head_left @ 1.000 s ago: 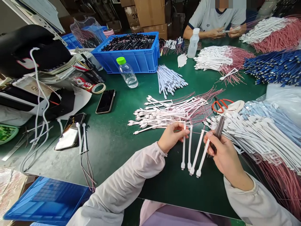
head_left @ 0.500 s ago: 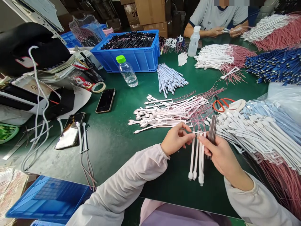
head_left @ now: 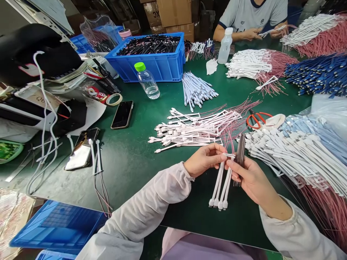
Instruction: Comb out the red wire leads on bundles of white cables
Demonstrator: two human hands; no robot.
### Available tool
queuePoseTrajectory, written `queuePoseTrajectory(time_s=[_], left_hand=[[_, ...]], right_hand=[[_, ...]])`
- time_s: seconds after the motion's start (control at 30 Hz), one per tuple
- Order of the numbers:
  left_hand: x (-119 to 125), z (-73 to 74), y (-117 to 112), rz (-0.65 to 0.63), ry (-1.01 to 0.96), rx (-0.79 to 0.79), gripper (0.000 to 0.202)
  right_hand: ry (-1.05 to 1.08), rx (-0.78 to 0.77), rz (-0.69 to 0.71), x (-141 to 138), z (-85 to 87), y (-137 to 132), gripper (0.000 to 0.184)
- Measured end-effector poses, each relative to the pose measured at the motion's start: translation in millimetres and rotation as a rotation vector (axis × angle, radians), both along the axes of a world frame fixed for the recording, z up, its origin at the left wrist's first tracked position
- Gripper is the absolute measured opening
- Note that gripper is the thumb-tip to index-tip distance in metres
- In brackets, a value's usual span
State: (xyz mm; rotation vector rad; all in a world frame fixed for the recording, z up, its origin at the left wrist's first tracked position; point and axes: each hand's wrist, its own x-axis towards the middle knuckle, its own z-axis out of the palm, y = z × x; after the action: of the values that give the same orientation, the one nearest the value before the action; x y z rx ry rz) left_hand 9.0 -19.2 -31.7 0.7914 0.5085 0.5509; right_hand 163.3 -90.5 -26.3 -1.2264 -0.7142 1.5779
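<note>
Pinching the flat white cables [head_left: 221,186] level in a tidy row, the left fingers [head_left: 215,153] and right fingers [head_left: 231,165] close on their top ends, the right hand also clasping a ribbed metal comb [head_left: 240,153].

The scene is bright and evenly lit, seemingly from overhead, with only soft shadows beneath the left hand [head_left: 204,160], the right hand [head_left: 255,177] and the white cables [head_left: 221,186]. A smartphone screen [head_left: 80,155] throws back a broad white glare (the harshest highlight in view), and the green bench mat [head_left: 130,177] has a dull sheen. The corner behind the cardboard cartons [head_left: 173,12] falls dim. Wide-angle distortion bends and stretches the frame's edges, where detail turns slightly soft.
</note>
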Motion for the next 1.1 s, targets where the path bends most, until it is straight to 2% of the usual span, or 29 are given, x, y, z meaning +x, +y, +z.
queuePoseTrajectory(time_s=[0.17,0.4,0.5,0.57,0.67,0.8,1.1], left_hand=[[1,-2.2,-1,0.054,-0.063,-0.199,0.036],[-2,-5.5,1,0.025,-0.057,-0.205,0.035],[-2,-5.3,1,-0.002,-0.098,-0.207,0.035],[-1,-5.1,1,0.023,-0.104,-0.186,0.032],[1,-4.2,0,0.064,-0.071,-0.09,0.031],[-5,0.6,8,0.103,-0.038,0.029,0.034],[-35,16.4,37,0.353,-0.048,0.195,0.031]], right_hand=[[-0.076,0.053,-0.029,-3,-4.3,-2,0.021],[-0.453,0.109,0.013,3,-8.3,-4,0.026],[-0.303,0.07,0.019,4,-6.3,-3,0.026],[-0.17,0.017,0.024,4,-5.2,-1,0.026],[-0.115,-0.029,0.042,3,-4.8,0,0.028],[-0.173,-0.029,0.095,3,-4.9,-2,0.031],[-0.335,-0.101,0.253,3,-7.9,-5,0.034]])
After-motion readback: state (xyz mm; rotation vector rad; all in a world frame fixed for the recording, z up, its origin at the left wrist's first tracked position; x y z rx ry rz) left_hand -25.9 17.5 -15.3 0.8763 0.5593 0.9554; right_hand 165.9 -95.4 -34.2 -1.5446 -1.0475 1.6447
